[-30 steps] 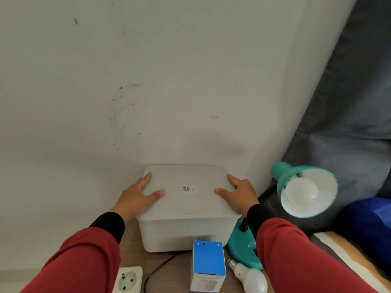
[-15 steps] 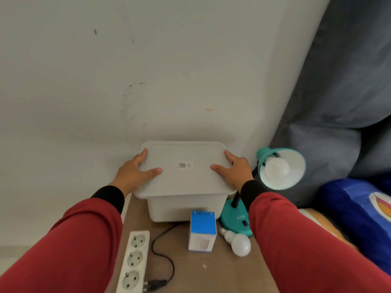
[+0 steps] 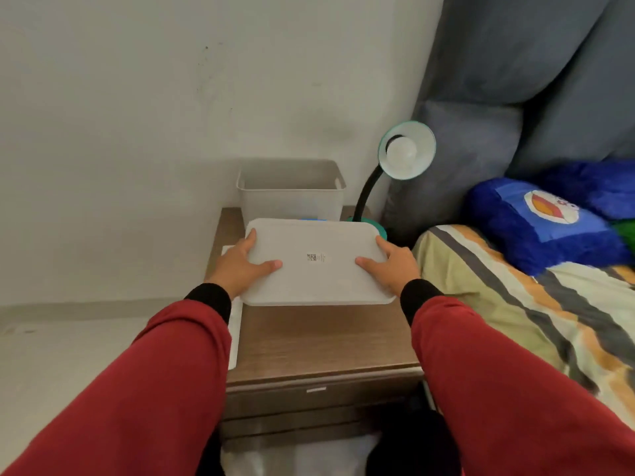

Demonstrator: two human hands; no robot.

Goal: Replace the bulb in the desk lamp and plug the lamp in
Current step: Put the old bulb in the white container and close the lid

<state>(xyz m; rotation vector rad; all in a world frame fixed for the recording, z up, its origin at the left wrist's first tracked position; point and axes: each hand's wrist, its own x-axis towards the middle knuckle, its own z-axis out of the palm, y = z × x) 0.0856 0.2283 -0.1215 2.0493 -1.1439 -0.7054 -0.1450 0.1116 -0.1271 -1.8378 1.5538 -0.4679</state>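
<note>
With both hands gripping it, the lid (image 3: 318, 261) sits level in the air above the nightstand (image 3: 323, 341), off the bin. Left hand (image 3: 240, 266) clamps the lid's left edge, thumb on top, fingers wrapped under. Right hand (image 3: 391, 266) does the same on the right edge. Small code sticker on the lid's top, near centre.

Bin (image 3: 290, 192): open, pale grey plastic, standing at the back of the nightstand against the wall (image 3: 154, 115). Can't see its floor from this angle, so contents unknown.

Desk lamp (image 3: 395, 166): just right of the bin, back right corner of the nightstand. Teal base partly hidden behind the lid's far right corner, black gooseneck curving up, teal shade facing the camera. Bulb (image 3: 400, 152) seated in the shade, white, unlit as far as I can tell.

Sliver of something blue (image 3: 313, 219) peeks out between the lid's far edge and the bin front; too little showing to identify. White power strip (image 3: 234, 338) runs along the nightstand's left edge, mostly covered by the left sleeve and hand. Lamp's plug and cord not visible.

Bed (image 3: 515, 304) with striped cover touches the nightstand's right side; blue pillow (image 3: 539, 221) on it, grey padded headboard (image 3: 532, 80) behind.
</note>
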